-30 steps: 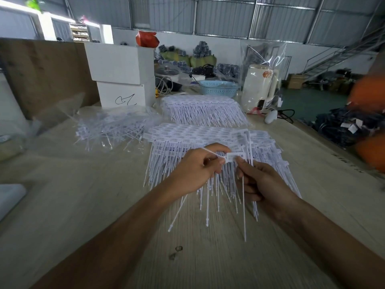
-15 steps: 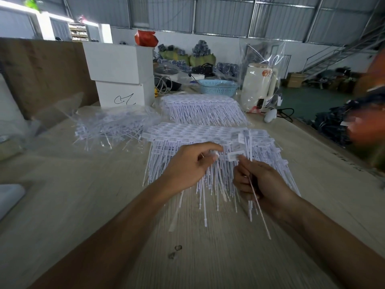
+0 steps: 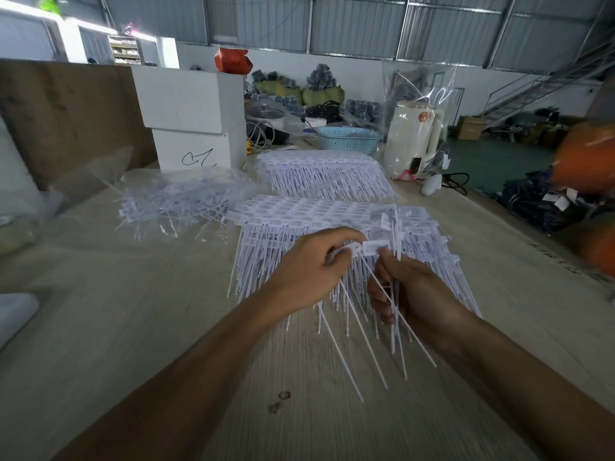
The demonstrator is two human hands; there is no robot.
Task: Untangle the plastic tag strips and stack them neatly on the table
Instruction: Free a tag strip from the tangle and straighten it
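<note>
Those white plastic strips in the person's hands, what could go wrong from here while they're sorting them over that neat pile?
1. Both the left hand and right hand hold strips right above the near stack; their long tails could snag it and drag rows out of line.
2. The strips cross one another, so pulling hard might bend or snap one.
3. The tangled heap lies close beside the near stack, so loose strips could mix in.

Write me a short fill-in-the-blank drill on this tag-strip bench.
1. The white box behind the tangled strips bears a black ____ scribble.
2. The basket at the back is light ____.
3. Both hands, left hand and right hand, hold white ____ over the near stack.

Missing: marker; blue; tag strips
</note>
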